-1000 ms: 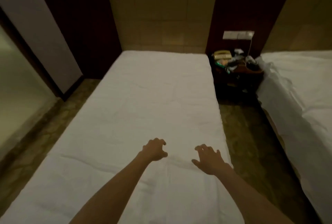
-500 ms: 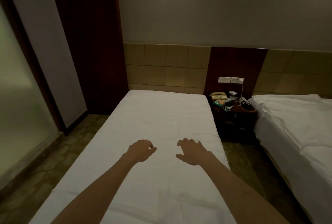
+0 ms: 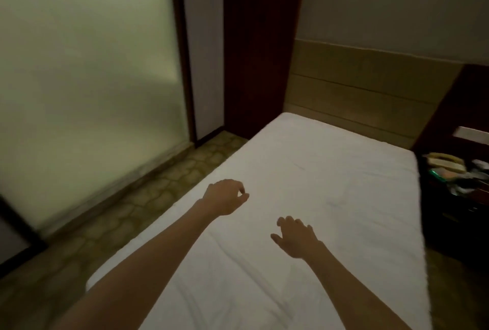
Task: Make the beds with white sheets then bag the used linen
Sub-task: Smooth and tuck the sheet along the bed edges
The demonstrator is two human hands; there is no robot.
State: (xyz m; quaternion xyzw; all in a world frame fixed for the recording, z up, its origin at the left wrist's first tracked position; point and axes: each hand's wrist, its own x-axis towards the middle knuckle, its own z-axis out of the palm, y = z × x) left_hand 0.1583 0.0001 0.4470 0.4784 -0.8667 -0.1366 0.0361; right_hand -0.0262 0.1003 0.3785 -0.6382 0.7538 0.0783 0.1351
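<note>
Head view, dim room. Single bed (image 3: pixel 317 197) covered by a white sheet (image 3: pixel 264 290), lying flat with faint creases, running from the lower foreground up to a tan padded headboard (image 3: pixel 357 86) at upper right. Left hand (image 3: pixel 225 197) extended over the sheet near the bed's left edge, fingers loosely curled with thumb and forefinger tips close together, holding nothing visible; contact with the fabric not determinable. Right hand (image 3: pixel 297 237) extended over the middle of the sheet, nearer the camera than the left, palm down, fingers (image 3: pixel 285 221) relaxed and slightly spread, thumb out to the side, gripping nothing; touching or just above the sheet not determinable. Both bare forearms entering from the bottom edge. Frosted glass panel (image 3: pixel 87 78) at left, dark wooden frame (image 3: pixel 254 65) beside it, patterned tiled floor (image 3: pixel 132 210) between panel and bed. Dark nightstand (image 3: pixel 455 210) just beside the bed's right edge, bearing a pale telephone (image 3: pixel 446 163) and blurred small clutter; white switch plate (image 3: pixel 473 132) on the dark wall panel above.
</note>
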